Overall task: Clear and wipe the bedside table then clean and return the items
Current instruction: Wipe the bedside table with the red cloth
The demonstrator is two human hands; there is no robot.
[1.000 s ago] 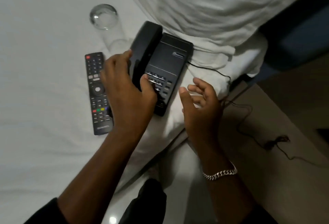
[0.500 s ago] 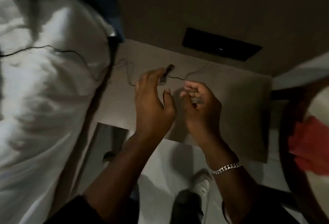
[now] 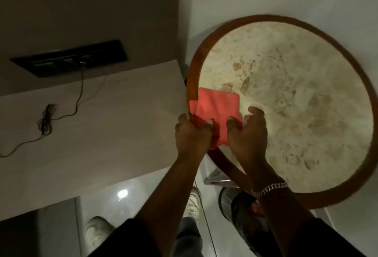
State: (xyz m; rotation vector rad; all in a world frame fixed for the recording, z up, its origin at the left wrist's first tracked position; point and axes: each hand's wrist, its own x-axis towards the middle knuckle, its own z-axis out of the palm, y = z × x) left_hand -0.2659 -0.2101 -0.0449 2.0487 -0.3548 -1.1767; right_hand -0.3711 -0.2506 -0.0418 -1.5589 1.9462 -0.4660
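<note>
Bedside table (image 3: pixel 114 130) bare except cord (image 3: pixel 46 121). Red cloth (image 3: pixel 216 109) on round table's (image 3: pixel 206 52) near-left edge, overhanging rim. My left hand (image 3: pixel 192 134) and right hand (image 3: pixel 248 134) both pinch near edge. Lift flat, keep folded, carry over for wiping.

Glossy floor (image 3: pixel 131 199), grey wall (image 3: pixel 81 7), round marble table (image 3: pixel 306 93)

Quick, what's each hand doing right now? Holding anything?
Left hand: closed, gripping the near left edge of the red cloth.
Right hand: fingers curled on the same cloth's near right edge, on the round table.
</note>
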